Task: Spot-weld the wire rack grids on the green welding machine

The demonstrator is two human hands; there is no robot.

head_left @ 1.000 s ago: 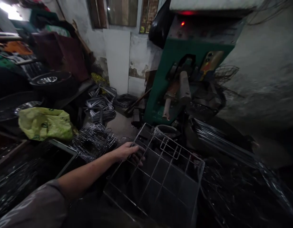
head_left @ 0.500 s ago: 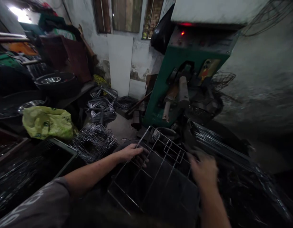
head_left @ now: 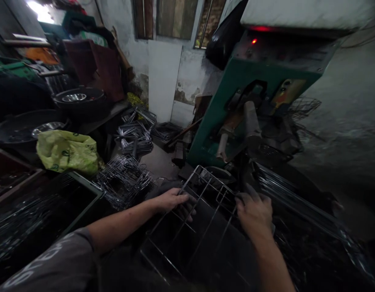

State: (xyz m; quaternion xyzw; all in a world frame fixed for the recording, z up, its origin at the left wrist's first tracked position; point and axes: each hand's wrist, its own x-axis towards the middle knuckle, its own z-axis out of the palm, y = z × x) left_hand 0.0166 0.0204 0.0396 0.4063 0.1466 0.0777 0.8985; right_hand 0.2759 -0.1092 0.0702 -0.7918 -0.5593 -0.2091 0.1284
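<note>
A rectangular wire rack (head_left: 187,239) lies tilted in front of me, its far end toward a green machine (head_left: 230,97). My left hand (head_left: 172,200) is closed around the rack's left edge wire. On the rack's right edge my right hand (head_left: 254,211) grips the frame, fingers curled over it and dark with grime. Both forearms reach in from the bottom of the view.
The green machine has a red lamp (head_left: 253,41) lit and two metal arms (head_left: 250,119). Piles of wire frames (head_left: 123,182) lie at left, long wire pieces (head_left: 297,202) at right. A yellow-green plastic bag (head_left: 67,152) and metal pans (head_left: 73,97) sit at far left.
My right hand came into view and settled on the rack's right edge. The left hand kept its grip. The view shifted slightly left and down.
</note>
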